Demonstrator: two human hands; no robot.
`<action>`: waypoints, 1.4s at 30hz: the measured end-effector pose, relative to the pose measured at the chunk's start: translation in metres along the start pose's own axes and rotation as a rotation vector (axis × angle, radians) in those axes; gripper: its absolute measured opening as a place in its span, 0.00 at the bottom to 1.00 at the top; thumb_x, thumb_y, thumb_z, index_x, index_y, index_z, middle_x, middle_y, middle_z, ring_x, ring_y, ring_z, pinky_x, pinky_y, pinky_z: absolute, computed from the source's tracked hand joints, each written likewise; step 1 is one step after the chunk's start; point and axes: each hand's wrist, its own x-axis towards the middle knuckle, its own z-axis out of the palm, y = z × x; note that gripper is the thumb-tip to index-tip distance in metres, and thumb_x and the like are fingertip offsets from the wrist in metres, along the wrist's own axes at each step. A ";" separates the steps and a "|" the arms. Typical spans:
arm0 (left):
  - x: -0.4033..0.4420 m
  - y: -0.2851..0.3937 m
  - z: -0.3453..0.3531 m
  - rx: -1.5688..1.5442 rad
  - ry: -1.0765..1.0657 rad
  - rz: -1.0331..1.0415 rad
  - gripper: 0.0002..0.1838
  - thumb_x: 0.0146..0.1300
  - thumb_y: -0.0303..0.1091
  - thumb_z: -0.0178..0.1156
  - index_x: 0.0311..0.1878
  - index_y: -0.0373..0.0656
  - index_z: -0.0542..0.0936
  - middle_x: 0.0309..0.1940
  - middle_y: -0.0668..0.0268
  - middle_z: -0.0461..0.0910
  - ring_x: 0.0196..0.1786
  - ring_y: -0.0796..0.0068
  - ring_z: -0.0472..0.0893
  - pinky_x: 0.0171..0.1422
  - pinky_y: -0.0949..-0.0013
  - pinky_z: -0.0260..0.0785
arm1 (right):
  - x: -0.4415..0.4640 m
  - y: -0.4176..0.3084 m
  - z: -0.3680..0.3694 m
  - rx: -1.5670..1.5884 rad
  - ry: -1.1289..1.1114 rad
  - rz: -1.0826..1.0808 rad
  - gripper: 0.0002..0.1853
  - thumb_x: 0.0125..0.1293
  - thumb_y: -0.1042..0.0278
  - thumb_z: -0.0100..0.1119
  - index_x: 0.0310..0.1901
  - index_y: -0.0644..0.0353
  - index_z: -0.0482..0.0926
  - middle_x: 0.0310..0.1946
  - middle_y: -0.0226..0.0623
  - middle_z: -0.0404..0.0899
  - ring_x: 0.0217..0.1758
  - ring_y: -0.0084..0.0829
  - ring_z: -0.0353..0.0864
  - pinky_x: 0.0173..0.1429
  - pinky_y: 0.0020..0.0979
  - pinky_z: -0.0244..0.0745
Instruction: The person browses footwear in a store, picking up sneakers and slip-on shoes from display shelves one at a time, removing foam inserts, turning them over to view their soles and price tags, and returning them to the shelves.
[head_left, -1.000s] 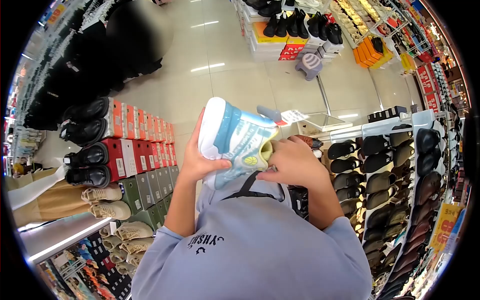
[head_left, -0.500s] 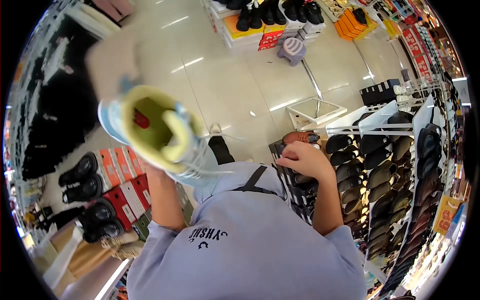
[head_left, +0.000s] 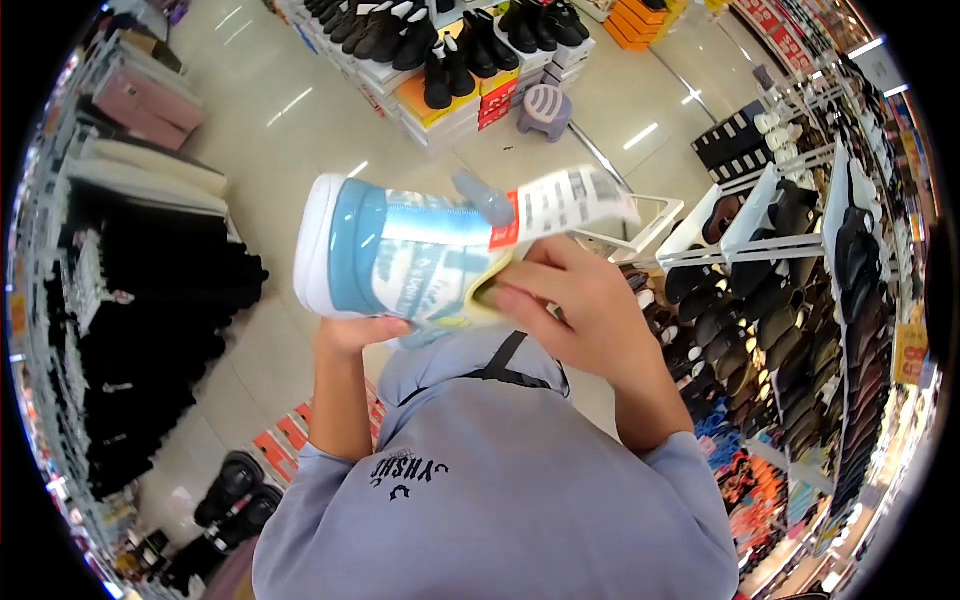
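Note:
A blue and white shoe (head_left: 400,250) is held sideways in front of the chest, its white sole to the left and its yellow-lined opening to the right. My left hand (head_left: 362,333) grips it from below, the thumb showing along its lower side. At the opening, my right hand (head_left: 570,305) has its fingers bent against the yellow collar, thumb and fingertips pressed at the edge. A white and red paper tag (head_left: 565,203) hangs from the shoe's top, above my right hand, somewhat blurred.
Black shoes stand on stacked boxes (head_left: 440,125) at the top, beside a grey and white stool (head_left: 546,110). A mirror frame (head_left: 650,225) and shoe racks (head_left: 775,245) are at the right. Black clothes (head_left: 150,330) hang at the left; black shoes (head_left: 235,490) sit lower left.
The shoe has turned from opening-up to side-on and moved right. My right hand has come from free air to its collar. The view has swung left, showing more hanging clothes.

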 end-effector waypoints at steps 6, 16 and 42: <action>0.031 0.000 0.004 0.227 0.134 0.153 0.54 0.41 0.37 0.77 0.69 0.35 0.55 0.60 0.59 0.68 0.62 0.63 0.69 0.64 0.62 0.64 | 0.040 0.021 0.015 0.328 0.066 0.295 0.13 0.56 0.77 0.53 0.43 0.60 0.81 0.25 0.38 0.77 0.23 0.26 0.73 0.30 0.27 0.68; 0.080 -0.045 0.028 -0.212 0.123 -0.338 0.48 0.44 0.38 0.75 0.67 0.37 0.59 0.60 0.61 0.69 0.60 0.67 0.71 0.64 0.65 0.65 | 0.041 0.087 -0.033 0.956 0.064 0.467 0.29 0.47 0.85 0.44 0.54 0.65 0.78 0.44 0.35 0.81 0.35 0.19 0.77 0.41 0.19 0.72; 0.301 -0.154 0.132 -0.160 0.000 -0.408 0.48 0.45 0.39 0.74 0.67 0.36 0.59 0.60 0.60 0.69 0.62 0.66 0.70 0.66 0.64 0.62 | 0.062 0.286 -0.189 1.268 0.228 0.478 0.29 0.49 0.85 0.45 0.56 0.65 0.76 0.43 0.39 0.81 0.35 0.21 0.80 0.39 0.23 0.79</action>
